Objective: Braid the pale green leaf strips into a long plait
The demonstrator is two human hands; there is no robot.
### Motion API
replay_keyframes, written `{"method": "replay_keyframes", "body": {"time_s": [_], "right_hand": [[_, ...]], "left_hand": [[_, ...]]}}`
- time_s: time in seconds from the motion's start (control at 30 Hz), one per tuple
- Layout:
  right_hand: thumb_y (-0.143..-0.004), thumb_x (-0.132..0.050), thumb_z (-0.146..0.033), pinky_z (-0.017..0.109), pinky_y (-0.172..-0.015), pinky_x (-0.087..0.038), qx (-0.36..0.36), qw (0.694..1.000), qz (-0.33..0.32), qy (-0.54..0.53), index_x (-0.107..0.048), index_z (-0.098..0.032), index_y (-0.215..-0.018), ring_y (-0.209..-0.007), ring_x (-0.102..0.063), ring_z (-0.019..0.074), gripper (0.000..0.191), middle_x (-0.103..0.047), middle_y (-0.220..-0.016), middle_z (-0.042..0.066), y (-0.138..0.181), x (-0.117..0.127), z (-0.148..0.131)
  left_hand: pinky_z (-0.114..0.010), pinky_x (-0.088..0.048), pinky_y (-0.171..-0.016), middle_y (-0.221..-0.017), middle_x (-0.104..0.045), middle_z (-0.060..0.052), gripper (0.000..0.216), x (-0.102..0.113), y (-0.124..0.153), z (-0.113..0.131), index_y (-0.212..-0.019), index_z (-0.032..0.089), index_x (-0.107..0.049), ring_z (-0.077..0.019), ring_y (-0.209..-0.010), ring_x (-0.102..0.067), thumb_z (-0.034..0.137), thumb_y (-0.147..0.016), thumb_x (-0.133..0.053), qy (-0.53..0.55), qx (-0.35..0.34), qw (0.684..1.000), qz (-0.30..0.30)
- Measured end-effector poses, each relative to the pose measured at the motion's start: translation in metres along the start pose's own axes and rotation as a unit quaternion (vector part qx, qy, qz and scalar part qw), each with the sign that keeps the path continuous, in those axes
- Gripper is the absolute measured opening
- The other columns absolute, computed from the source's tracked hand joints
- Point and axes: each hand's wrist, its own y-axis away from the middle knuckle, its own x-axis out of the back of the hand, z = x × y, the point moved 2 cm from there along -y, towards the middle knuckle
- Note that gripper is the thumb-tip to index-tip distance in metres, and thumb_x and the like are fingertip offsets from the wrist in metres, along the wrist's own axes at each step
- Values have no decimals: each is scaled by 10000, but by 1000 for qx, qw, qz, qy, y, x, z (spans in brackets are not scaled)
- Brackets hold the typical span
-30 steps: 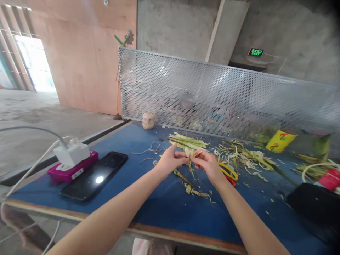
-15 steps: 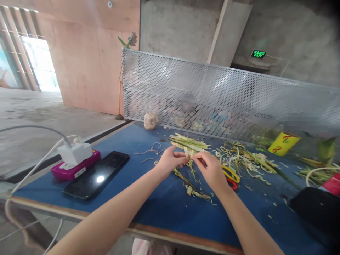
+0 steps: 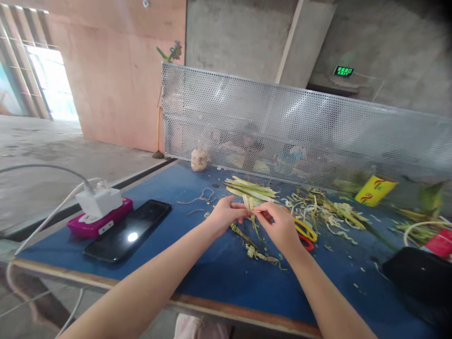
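Note:
Both my hands meet over the middle of the blue table. My left hand (image 3: 226, 214) pinches a small bundle of pale green plant strips (image 3: 248, 202), whose ends stick up above the fingers. My right hand (image 3: 277, 219) is closed at the same bundle, thumb and forefinger pressed together on its right side. Thin green shreds hang below the fingers. Under the hands lies a stalk with curled peelings (image 3: 252, 249). Just behind them rests a pile of flat pale green strips (image 3: 250, 188). Scissors with yellow and red handles (image 3: 306, 233) lie partly hidden by my right hand.
On the left are a black phone (image 3: 129, 230) and a purple power strip (image 3: 100, 219) with a white plug. Plant scraps (image 3: 325, 209) spread to the right, near a yellow can (image 3: 376, 190). A perforated metal screen (image 3: 264, 122) borders the far edge, with people behind it.
My right hand has shifted slightly left, closer to my left hand, at the strips. The rest of the table stays as it was.

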Motion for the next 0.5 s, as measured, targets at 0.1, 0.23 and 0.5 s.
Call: {"method": "replay_keyframes", "body": {"time_s": [0.1, 0.23, 0.5], "right_hand": [[-823, -471, -249, 284, -655, -465, 4, 998, -34, -57, -609, -214, -849, -738, -579, 169, 145, -625, -805, 55, -2, -1, 1], [-804, -505, -259, 276, -582, -456, 5, 998, -39, -53, -662, -231, -831, -681, -550, 156, 161, -585, -788, 50, -4, -3, 8], [-777, -537, -241, 246, -508, -409, -44, 996, -27, -76, -665, -257, -910, -599, -463, 115, 185, -514, -835, 39, -4, 0, 13]], "left_hand": [[-198, -341, -422, -609, -612, 12, 923, 3, -1, -2, -1300, 38, -229, -74, -437, -514, 47, -523, -727, 16, 14, 1000, 9], [-196, -348, -420, -613, -628, 5, 951, 3, -2, -5, -1313, 45, -203, -68, -418, -500, 28, -518, -724, -3, 14, 1000, -4], [-174, -369, -428, -621, -627, 10, 812, -3, 1, 2, -1283, 86, -245, -72, -474, -515, 169, -615, -700, -112, -68, 989, -71]]}}
